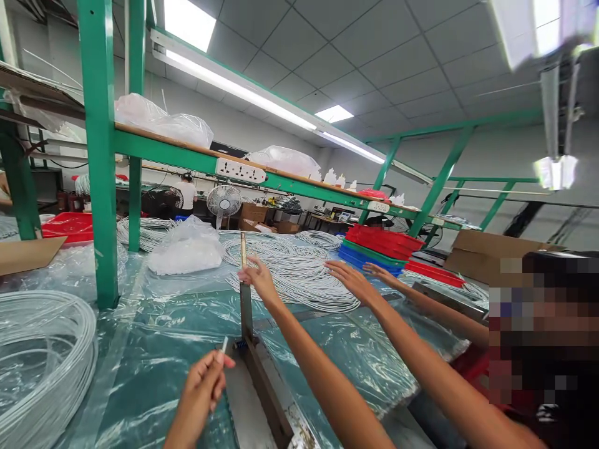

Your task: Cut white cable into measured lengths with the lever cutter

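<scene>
My left hand [202,385] is low in the middle, closed in a pinch on a short white cable end [224,345] that points up beside the base of a metal cutter [262,386]. The cutter's lever [245,299] stands upright. My right hand [257,279] reaches forward on a long bare arm and grips this lever near its top. Behind the lever, coils of white cable [299,274] lie on the plastic-covered table [154,349].
A co-worker sits at the right and stretches one hand [349,279] and the other hand [378,270] toward the coils. A large cable coil [42,355] lies at the left. A green frame post [100,162], a plastic bag [187,249] and stacked red and blue trays [381,246] stand around.
</scene>
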Motion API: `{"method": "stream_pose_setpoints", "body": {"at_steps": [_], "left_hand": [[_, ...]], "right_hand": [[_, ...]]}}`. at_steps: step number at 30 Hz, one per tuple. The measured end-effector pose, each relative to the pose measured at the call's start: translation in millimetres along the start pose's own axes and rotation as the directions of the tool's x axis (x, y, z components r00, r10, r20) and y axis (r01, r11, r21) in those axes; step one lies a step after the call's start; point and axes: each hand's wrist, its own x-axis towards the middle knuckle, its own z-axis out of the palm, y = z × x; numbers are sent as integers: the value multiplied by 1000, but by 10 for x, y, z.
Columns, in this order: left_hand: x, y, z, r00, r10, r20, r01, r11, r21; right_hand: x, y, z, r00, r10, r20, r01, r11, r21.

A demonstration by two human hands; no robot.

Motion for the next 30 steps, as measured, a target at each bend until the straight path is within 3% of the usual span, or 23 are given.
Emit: {"method": "stream_pose_setpoints", "body": {"at_steps": [2, 3, 4, 6, 7, 8, 11, 13, 14, 15, 18, 22, 27, 30], "left_hand": [[-13, 236, 20, 989, 77, -129, -91, 990, -109], [-17, 326, 52, 976, 115, -185, -145, 977, -157], [-17, 391, 102, 963, 147, -226, -194, 961, -198], [-2, 446, 243, 948, 192, -256, -258, 930, -261], [13, 443, 324, 948, 203, -246, -270, 922, -279], [30, 426, 402, 953, 209, -220, -268, 921, -282], [54, 350, 545, 978, 209, -4, -208, 972, -114], [18, 316, 516, 973, 129, 189, -163, 971, 177], [-17, 307, 465, 962, 61, 267, -153, 929, 338], [-57, 301, 396, 947, -10, 321, -152, 866, 476], [-168, 284, 151, 915, -145, 377, -181, 688, 703], [-208, 281, -62, 929, -128, 347, -212, 584, 783], [-210, 381, -156, 932, -137, 336, -200, 580, 790], [-233, 422, -264, 935, -155, 318, -174, 581, 795]], "right_hand": [[-489, 82, -22, 974, 68, 218, -65, 998, -21], [-750, 143, -21, 918, 129, 375, -125, 992, -36], [-1007, 216, -6, 817, 190, 545, -194, 980, -51], [-1460, 384, 66, 635, 242, 734, -311, 949, -44], [-1638, 471, 114, 605, 239, 760, -352, 936, -14], [-1773, 553, 161, 630, 226, 743, -373, 927, 34], [-1927, 732, 171, 807, 183, 562, -350, 914, 206], [-1872, 773, -33, 938, 179, 297, -272, 912, 307], [-1823, 771, -207, 975, 183, 128, -216, 914, 343], [-1772, 760, -420, 981, 189, -41, -161, 916, 368], [-1662, 711, -1163, 898, 215, -384, -43, 911, 410], [-1654, 708, -1948, 811, 260, -524, -16, 906, 423], [-1674, 717, -2453, 716, 275, -642, 6, 917, 399], [-1691, 671, -2639, 688, 246, -683, 8, 938, 345]]}}
